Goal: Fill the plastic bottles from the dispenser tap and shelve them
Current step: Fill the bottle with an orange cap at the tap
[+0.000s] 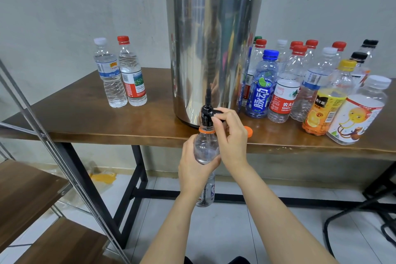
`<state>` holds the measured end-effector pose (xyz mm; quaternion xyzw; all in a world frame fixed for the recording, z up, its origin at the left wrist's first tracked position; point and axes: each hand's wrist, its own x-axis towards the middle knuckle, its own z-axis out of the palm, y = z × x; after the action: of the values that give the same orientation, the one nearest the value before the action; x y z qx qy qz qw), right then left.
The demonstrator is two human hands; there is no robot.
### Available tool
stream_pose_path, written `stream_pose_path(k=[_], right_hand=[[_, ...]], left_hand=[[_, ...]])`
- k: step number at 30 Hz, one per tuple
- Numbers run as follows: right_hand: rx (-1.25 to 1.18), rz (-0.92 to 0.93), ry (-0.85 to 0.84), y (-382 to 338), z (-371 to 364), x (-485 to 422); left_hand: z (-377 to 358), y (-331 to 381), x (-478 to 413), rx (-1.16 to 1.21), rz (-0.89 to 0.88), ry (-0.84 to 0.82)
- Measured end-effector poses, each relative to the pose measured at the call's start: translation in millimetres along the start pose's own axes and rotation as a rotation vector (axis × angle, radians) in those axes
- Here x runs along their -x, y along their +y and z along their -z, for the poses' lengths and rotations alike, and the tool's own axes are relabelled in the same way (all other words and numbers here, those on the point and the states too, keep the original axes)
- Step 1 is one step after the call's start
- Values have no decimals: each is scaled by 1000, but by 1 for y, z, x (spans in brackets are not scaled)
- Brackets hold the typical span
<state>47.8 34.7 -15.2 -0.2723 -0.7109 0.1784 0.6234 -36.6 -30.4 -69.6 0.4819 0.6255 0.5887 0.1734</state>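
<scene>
A tall steel dispenser (pixel 212 49) with a black lid stands on the wooden table (pixel 85 118). Its black tap (pixel 206 114) sticks out over the table's front edge. My left hand (pixel 192 169) grips a clear plastic bottle (pixel 205 148) with an orange neck ring, its open mouth right under the tap spout. My right hand (pixel 231 133) pinches the tap lever. The bottle's orange cap (pixel 248 130) lies on the table behind my right hand. Two capped bottles (pixel 120 75) holding water stand left of the dispenser.
Several capped, mostly empty-looking bottles (pixel 310 88) crowd the table right of the dispenser. A metal-framed rack with wooden shelves (pixel 27 195) stands at the lower left. The floor below is tiled, and a black chair base (pixel 364 216) shows at the lower right.
</scene>
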Motion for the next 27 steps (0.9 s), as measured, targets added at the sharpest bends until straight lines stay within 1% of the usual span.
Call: stream_pose_path(k=[27], right_hand=[[-2, -18, -14, -1, 0, 0]], left_hand=[[0, -1, 0, -34, 2, 7]])
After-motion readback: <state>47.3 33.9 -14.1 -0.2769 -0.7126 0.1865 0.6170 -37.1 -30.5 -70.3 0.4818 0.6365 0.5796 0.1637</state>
